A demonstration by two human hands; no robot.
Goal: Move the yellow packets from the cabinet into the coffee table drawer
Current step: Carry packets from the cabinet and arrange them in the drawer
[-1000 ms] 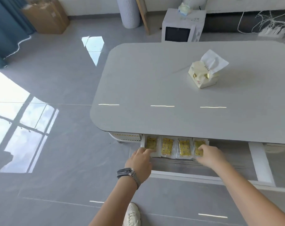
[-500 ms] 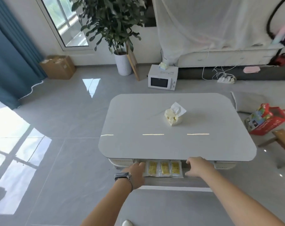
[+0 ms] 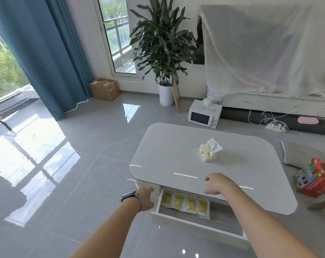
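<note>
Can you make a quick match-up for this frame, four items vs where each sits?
Items:
1. yellow packets
2. tissue pack
3. microwave
4. red bag

Places:
A. on the floor right of the coffee table
B. on the tabletop
C. in a row in the open drawer
D. on the floor beyond the table, near the potted plant

Pairs: 1-C, 2-B, 3-D, 4-A

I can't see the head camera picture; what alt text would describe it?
Four yellow packets lie in a row in the open white drawer of a white rounded coffee table. The left hand is beside the drawer, the right hand above the tabletop, both empty. A cream tissue pack sits on top.
</note>
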